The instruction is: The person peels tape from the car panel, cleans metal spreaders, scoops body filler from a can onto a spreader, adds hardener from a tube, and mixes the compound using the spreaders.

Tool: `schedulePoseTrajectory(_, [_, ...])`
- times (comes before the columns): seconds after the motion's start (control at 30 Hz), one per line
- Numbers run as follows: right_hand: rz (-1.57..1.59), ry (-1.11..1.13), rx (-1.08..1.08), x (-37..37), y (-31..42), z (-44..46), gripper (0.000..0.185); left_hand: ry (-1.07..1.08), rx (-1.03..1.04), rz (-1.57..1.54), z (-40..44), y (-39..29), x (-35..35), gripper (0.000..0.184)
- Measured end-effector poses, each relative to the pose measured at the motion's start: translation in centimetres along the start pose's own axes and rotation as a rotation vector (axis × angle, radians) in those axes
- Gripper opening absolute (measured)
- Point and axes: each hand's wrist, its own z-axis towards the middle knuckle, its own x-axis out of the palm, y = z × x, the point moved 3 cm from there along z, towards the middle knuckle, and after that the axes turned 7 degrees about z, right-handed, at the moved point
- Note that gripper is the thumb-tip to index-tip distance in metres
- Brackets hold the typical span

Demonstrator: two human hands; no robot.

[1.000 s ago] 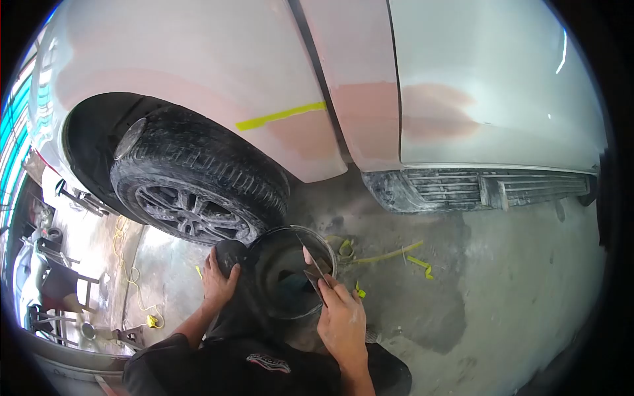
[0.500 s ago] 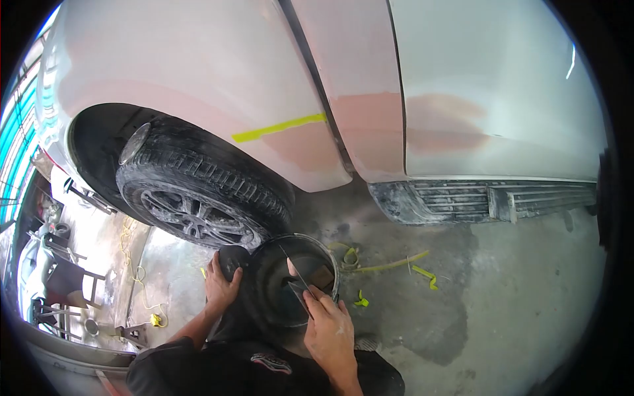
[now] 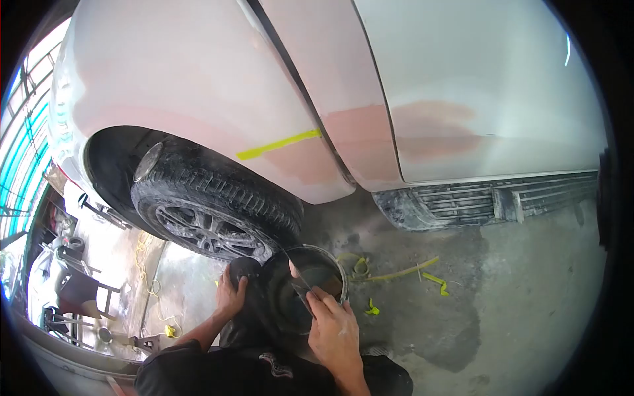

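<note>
In the head view my right hand [image 3: 335,330] is closed around a thin putty knife [image 3: 300,285], seen nearly edge-on. A dab of pink filler [image 3: 293,268] shows near its upper end. The knife is above a round dark bucket [image 3: 337,261] that stands by the wheel. A brown flat piece is partly visible inside the bucket, behind my fingers. My left hand [image 3: 230,297] rests on my knee [image 3: 246,267], fingers and thumb apart, holding nothing.
A car's white panels [image 3: 178,72] carry pink filler patches and a yellow tape strip [image 3: 279,144]. Its dusty wheel [image 3: 211,231] is just left of the bucket, a side step [image 3: 456,203] to the right. Yellow tape scraps [image 3: 436,284] lie on the concrete. A cable [image 3: 142,261] runs at left.
The whole view has shifted, so the car and bucket appear slightly lower and farther right. My right hand still grips the putty knife over the bucket; my left hand stays on my knee.
</note>
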Motion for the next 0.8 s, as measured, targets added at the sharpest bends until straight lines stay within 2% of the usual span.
schedulePoseTrajectory(0.07, [0.024, -0.054, -0.023, -0.7, 0.3, 0.1, 0.035, 0.043, -0.019, -0.128, 1.9, 2.7, 0.0, 0.047])
schedulePoseTrajectory(0.17, [0.019, -0.107, -0.005, -1.5, 0.3, 0.3, 0.037, -0.173, 0.209, -0.114, 6.5, -0.3, -3.9, 0.034])
schedulePoseTrajectory(0.23, [0.002, -0.131, 0.018, -1.6, 0.6, 0.2, 0.039, -0.418, 0.467, -0.071, 9.7, -7.0, -10.1, 0.04])
schedulePoseTrajectory(0.27, [-0.008, -0.142, 0.023, -1.7, 0.8, 0.1, 0.04, -0.522, 0.654, -0.043, 10.7, -11.2, -14.1, 0.049])
schedulePoseTrajectory(0.37, [-0.028, -0.164, 0.024, -2.0, 1.4, -0.2, 0.04, -0.716, 0.883, 0.141, 14.3, -19.5, -23.6, 0.072])
schedulePoseTrajectory(0.5, [-0.045, -0.189, 0.015, -2.1, 2.5, -0.6, 0.041, -1.088, 0.908, 0.268, 21.0, -27.5, -31.9, 0.08])
schedulePoseTrajectory(0.6, [-0.057, -0.203, 0.006, -2.1, 3.0, -0.6, 0.042, -1.214, 0.815, 0.364, 23.8, -31.1, -34.2, 0.086])
schedulePoseTrajectory(0.67, [-0.062, -0.197, -0.002, -1.9, 2.9, -0.6, 0.042, -1.252, 0.833, 0.379, 24.0, -33.1, -33.7, 0.09])
schedulePoseTrajectory(0.7, [-0.064, -0.187, -0.007, -1.8, 2.9, -0.6, 0.043, -1.269, 0.836, 0.39, 23.7, -34.0, -33.3, 0.092])
schedulePoseTrajectory(0.8, [-0.103, -0.175, 0.019, -1.3, 3.2, -0.9, 0.042, -0.953, 0.559, 0.528, 21.4, -35.7, -32.2, 0.097])
